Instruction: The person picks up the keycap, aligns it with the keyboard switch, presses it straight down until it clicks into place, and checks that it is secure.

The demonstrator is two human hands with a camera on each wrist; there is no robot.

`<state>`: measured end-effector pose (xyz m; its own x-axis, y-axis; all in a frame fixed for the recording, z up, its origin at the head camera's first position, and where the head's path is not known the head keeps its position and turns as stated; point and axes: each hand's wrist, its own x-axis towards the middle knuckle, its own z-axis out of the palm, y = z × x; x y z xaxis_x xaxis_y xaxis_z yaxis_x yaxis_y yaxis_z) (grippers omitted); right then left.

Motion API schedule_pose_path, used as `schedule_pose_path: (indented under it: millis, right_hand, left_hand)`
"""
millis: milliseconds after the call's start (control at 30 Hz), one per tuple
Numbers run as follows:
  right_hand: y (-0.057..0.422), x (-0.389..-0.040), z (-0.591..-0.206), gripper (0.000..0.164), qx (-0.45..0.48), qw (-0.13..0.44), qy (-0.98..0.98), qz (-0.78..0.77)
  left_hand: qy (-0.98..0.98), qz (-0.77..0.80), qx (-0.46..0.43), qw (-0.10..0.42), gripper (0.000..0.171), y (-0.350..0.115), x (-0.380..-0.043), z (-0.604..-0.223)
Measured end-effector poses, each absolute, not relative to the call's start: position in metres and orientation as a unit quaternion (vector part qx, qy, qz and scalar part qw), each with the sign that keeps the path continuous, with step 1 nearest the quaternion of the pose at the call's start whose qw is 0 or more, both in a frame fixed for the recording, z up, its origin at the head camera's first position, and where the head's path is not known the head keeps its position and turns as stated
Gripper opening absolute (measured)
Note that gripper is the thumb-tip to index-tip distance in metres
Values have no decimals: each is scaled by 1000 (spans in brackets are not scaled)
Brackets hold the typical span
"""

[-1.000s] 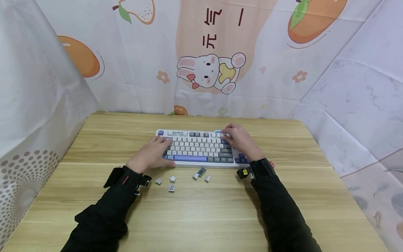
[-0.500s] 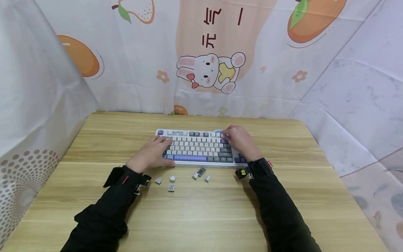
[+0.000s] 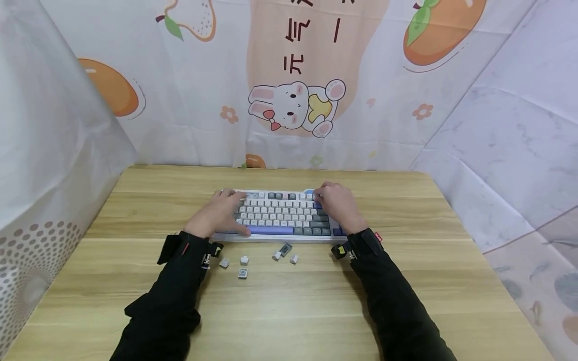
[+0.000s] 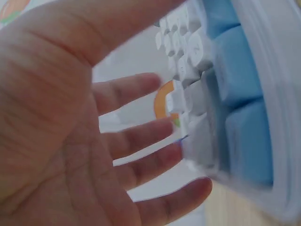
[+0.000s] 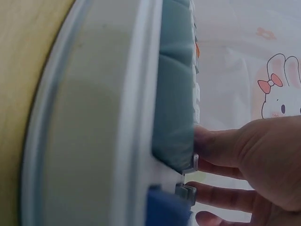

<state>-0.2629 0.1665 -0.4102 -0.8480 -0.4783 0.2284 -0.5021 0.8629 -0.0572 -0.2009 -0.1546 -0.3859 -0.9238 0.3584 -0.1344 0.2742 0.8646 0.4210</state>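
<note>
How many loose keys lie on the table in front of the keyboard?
6. Left group: leftmost key, far key, near key. Right group: dark key, white key beside it, rightmost key. Others may be hidden.

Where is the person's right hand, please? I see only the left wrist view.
Observer: In the head view, the right hand is at the far right part of the white-framed keyboard with white, grey and purple keys.
Operator: Thank you. Is anything lying on the light brown wooden table, on the near side of this keyboard?
Observer: Yes, six small loose keycaps, most of them whitish, are scattered there.
Operator: In my view, the left hand has the tip of its thumb cut off. What is near this tip?
Observer: The left end of the long purple space bar; I cannot tell whether they touch.
</note>
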Motion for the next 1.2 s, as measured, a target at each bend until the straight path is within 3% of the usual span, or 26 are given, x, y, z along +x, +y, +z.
schedule_pose_path:
  millis: [167, 667, 900, 1200]
  right_hand:
    - [168, -265, -410, 17, 247, 91, -962, 68]
    - [167, -269, -405, 24, 224, 50, -968, 96]
    - [169, -272, -402, 14, 225, 26, -969, 97]
    - [172, -277, -404, 21, 239, 19, -965, 111]
  left_hand:
    - [963, 186, 161, 111, 119, -147, -208, -397]
    - [963, 182, 153, 128, 117, -143, -210, -404]
    - [961, 187, 151, 136, 116, -139, -209, -404]
    - [962, 184, 148, 136, 116, -142, -210, -403]
